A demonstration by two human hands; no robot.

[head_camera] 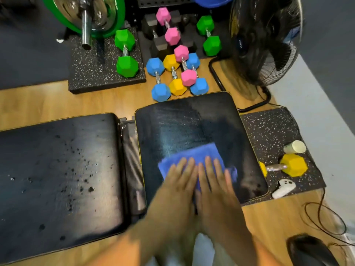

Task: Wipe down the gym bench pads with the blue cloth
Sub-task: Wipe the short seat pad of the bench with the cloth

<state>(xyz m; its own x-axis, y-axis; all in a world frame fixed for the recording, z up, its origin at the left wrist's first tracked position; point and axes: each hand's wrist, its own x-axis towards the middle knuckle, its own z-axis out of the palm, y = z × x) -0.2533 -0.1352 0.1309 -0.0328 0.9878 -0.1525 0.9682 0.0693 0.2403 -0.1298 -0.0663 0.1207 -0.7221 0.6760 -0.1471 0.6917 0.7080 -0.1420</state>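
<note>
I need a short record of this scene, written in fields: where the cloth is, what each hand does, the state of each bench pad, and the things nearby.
cloth: blue cloth lies on the right pad, toward its near edge
left hand: flat, fingers straight, presses on the cloth
right hand: flat beside the left one, presses on the cloth
right pad surface: pale streaks beyond the cloth
left pad: dark specks scattered on it, no hand on it
nearby: yellow dumbbell on speckled mat; fan behind
</note>
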